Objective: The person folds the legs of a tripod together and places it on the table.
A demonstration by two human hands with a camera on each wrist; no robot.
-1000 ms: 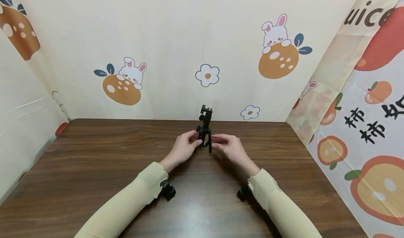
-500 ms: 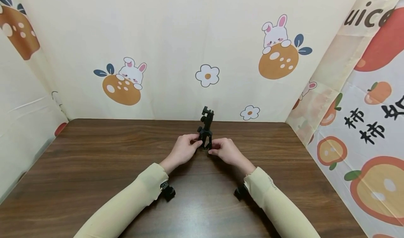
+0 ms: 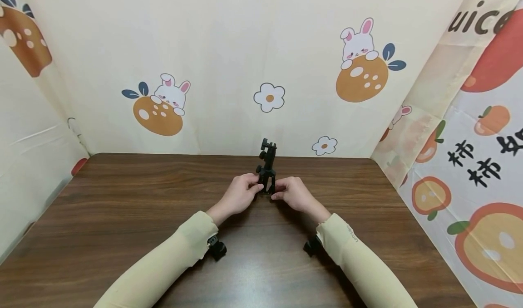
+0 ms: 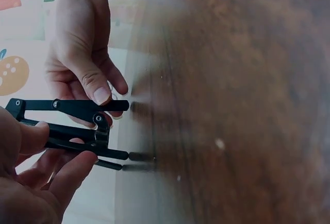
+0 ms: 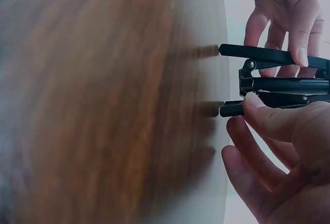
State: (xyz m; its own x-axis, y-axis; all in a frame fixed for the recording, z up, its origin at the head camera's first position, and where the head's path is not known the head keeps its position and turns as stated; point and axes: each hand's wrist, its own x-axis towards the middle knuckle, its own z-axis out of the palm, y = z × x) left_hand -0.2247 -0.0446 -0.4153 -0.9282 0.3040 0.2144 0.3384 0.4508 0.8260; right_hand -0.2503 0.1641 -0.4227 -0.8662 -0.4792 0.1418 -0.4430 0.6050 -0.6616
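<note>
A small black tripod [image 3: 267, 165] stands nearly upright near the back edge of the brown wooden table [image 3: 163, 185], held between a person's two hands; the left hand [image 3: 238, 192] pinches one of its legs [image 4: 85, 109] between thumb and fingers, from the left side; the right hand [image 3: 294, 193] holds another leg low down, its thumb [image 5: 273, 121] laid on the front and its fingers curled behind; the gap in each hand is narrow, about the leg's thickness; the legs stand close together, joined by hinged braces round a central tube; their feet [image 5: 231, 111] are at the tabletop, though whether all of them touch it cannot be told; dark knobs jut from the tripod's left side and a clamp tops it; pale yellow sleeves [image 3: 163, 258] cover both forearms, with a black device [image 3: 217, 248] at each wrist; behind the table hangs a cream cloth [image 3: 220, 49] printed with rabbits [image 3: 361, 67] and white flowers [image 3: 269, 98]; another cloth [image 3: 470, 149] to the right shows orange fruit and black writing.
</note>
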